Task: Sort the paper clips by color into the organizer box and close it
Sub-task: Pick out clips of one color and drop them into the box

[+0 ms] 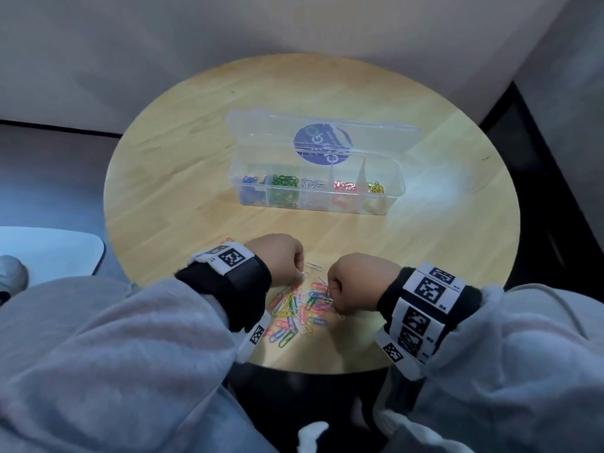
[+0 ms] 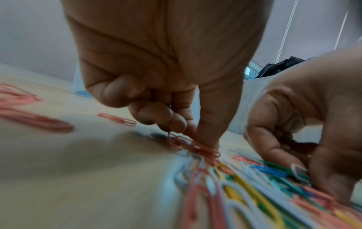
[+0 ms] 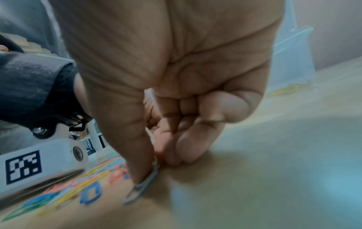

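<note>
A mixed pile of colored paper clips lies near the round wooden table's front edge, between my hands. My left hand has its fingers curled; thumb and forefinger pinch a small bunch of red clips against the tabletop. My right hand is curled too, pinching a white clip at the pile's right side. The clear organizer box stands open mid-table, lid tilted back. From left to right its compartments hold blue, green, white, red and yellow clips.
A few red clips lie apart, left of the pile. Grey walls close in behind the table. A white seat and a shoe show at the left, below table level. Bare wood separates the pile from the box.
</note>
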Demonstrator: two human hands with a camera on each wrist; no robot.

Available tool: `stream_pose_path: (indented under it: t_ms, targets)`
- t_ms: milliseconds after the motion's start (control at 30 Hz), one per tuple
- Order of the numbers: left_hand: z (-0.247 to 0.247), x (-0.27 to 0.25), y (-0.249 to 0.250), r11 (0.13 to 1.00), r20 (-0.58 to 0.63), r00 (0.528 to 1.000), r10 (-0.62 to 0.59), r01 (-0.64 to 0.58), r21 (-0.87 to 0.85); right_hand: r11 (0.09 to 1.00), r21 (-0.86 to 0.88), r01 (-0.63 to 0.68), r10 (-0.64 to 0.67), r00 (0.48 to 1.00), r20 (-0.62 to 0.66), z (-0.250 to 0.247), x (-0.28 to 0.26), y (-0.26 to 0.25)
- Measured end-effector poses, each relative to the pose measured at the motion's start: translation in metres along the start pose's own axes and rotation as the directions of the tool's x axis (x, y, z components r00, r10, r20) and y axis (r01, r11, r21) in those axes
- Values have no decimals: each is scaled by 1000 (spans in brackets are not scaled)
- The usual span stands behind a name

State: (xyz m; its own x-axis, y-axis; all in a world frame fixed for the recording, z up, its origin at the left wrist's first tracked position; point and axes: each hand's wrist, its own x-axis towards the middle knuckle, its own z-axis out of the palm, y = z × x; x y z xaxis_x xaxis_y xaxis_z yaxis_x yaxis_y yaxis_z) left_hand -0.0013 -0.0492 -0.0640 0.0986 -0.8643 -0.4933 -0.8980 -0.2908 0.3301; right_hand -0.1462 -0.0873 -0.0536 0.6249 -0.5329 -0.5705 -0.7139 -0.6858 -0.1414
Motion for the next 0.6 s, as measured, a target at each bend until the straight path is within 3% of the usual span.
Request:
stream_pose_path:
  t_ms: [300,467,533,600]
  targets:
    - [-7,-7,-2,994,-7,1000,0,-1,-113,1000,11,1,-1,1000,5,1,-6,0]
    - [-21,-11,-6,968,-51,999,2,-15,-251,968,250,-15,15,1000,4,-8,-3,16]
    - [-23,-12,-8,925,-9,1000,-5,1,-381,855,517,-38,35,999,15,-10,1,29]
    - [-25,-11,-11,827,55,998,-6,36,-562,541,839,-56,11,998,60,-13,2,37]
